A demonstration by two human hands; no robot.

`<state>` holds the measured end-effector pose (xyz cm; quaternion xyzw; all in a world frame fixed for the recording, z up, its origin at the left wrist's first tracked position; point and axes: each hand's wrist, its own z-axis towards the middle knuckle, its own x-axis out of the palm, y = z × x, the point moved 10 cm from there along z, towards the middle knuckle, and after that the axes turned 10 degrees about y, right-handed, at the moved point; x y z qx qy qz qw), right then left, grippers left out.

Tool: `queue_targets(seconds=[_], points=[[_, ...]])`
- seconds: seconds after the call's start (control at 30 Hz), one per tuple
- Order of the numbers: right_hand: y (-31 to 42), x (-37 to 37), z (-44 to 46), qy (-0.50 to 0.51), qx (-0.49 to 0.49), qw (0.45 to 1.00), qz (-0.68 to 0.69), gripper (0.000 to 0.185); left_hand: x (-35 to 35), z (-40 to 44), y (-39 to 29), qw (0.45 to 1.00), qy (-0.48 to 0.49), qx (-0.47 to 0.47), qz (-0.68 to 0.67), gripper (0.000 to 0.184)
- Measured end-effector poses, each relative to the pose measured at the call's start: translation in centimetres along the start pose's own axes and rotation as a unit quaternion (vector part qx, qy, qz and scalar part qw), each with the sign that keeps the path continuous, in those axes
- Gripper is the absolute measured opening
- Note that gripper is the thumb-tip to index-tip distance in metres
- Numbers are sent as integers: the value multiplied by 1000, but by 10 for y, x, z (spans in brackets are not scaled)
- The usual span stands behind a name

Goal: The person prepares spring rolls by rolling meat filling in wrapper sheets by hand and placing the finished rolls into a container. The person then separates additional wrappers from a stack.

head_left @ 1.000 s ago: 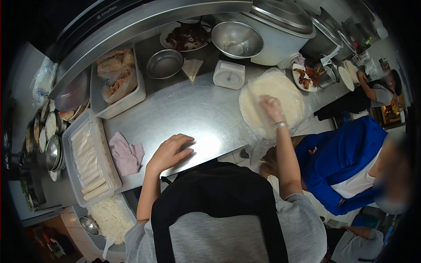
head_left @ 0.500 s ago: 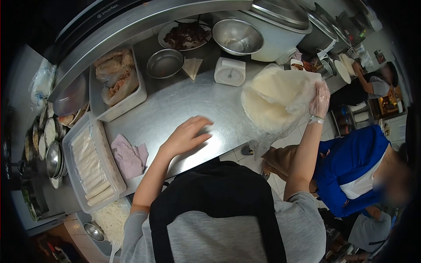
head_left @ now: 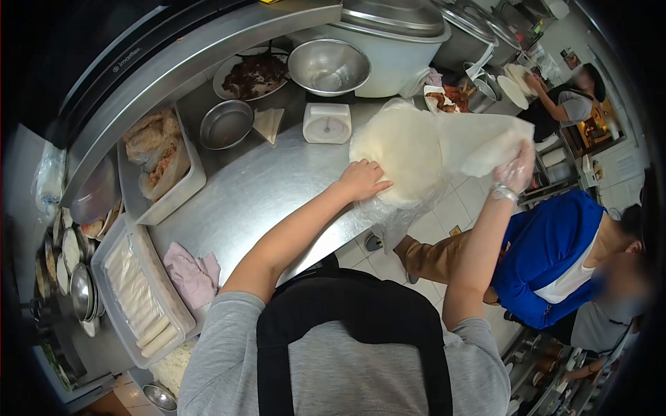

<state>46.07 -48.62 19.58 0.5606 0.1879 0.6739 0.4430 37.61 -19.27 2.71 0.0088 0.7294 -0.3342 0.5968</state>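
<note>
A stack of thin pale round wrappers [head_left: 404, 154] lies on plastic film at the right end of the steel table. On its near left edge rests my left hand [head_left: 363, 180], fingers apart and laid on the wrappers. Out to the right, my right hand [head_left: 515, 166], in a clear plastic glove, is closed on the edge of a thin translucent sheet [head_left: 475, 139]. The sheet stretches in the air between that hand and the stack. Crumpled film [head_left: 395, 227] hangs over the table's front edge.
Behind stand a scale [head_left: 327, 125], a metal bowl [head_left: 329, 67] and a round pan [head_left: 227, 124]. To the left are a tub of rolls [head_left: 142, 295], a pink cloth [head_left: 190, 274] and a tub of bagged food [head_left: 163, 166]. A person in blue [head_left: 551, 256] stands at the right.
My left hand has moved right from the bare table onto the wrappers. My right hand has gone from the stack out to the right, pulling the sheet out. The view has shifted.
</note>
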Motion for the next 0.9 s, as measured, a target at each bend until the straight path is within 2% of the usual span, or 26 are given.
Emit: queue_targets(seconds=[0.03,0.07,0.1,0.13,0.17,0.2,0.23,0.27,0.3,0.33,0.37,0.4,0.43,0.47,0.5,0.53,0.6,0.67,0.7,0.73,0.77,0.8,0.83,0.87,0.9], points=[[14,-3,6,-20,-1,999,-37,24,-2,4,1,1000,10,-11,6,51],[29,-2,3,-82,-18,996,-43,27,-3,5,3,999,18,-26,10,51],[54,-5,13,-74,-119,983,-115,32,-6,6,4,999,17,-35,6,51],[50,-20,24,-104,-72,991,-44,37,-6,8,4,999,35,-35,-9,50],[77,-8,31,40,-218,935,-278,36,-5,7,7,998,51,-38,-24,48],[92,44,-3,54,-290,790,-537,34,-2,4,15,997,44,-59,-27,48],[88,60,-11,120,-419,713,-549,29,-4,1,12,998,-4,-17,-53,47],[79,66,-4,115,-274,870,-394,30,-9,-7,10,995,-55,25,-77,46],[53,84,-22,102,-104,965,-218,31,-13,-21,11,995,-63,6,-78,46],[27,103,-47,124,-45,966,-223,34,-31,-40,7,972,-132,13,-194,44],[1,114,-70,143,12,963,-229,36,-43,-58,8,931,-199,23,-305,44],[-24,142,-99,308,-71,864,-392,38,-28,-66,18,850,-175,19,-496,45],[-58,166,-141,449,-156,706,-525,40,-26,-80,21,850,-181,13,-495,45],[-80,216,-183,590,30,708,-387,39,-13,-96,32,663,-188,45,-723,52],[-89,264,-231,688,212,658,-222,39,0,-111,36,419,-180,78,-886,60],[-100,274,-224,683,190,672,-213,40,-3,-132,39,421,-186,78,-884,60],[-131,280,-219,682,167,683,-199,42,-30,-171,22,323,-152,213,-910,81],[-166,267,-195,582,147,761,-244,42,-42,-192,23,318,-190,223,-902,87],[-187,258,-206,592,147,756,-236,42,-50,-205,25,309,-222,233,-895,94],[-224,240,-228,594,275,737,-168,41,-61,-212,23,313,-238,234,-889,94],[-253,225,-255,585,401,698,-101,41,-69,-216,19,343,-243,208,-883,91],[-266,221,-266,598,406,685,-93,41,-71,-224,19,370,-250,180,-876,89],[-280,214,-280,615,440,647,-94,45,-70,-236,28,369,-269,178,-871,89],[-290,207,-289,629,472,610,-96,50,-61,-251,49,495,-320,81,-804,87],[-294,212,-297,636,475,601,-91,50,-57,-269,68,604,-356,-22,-713,85]])
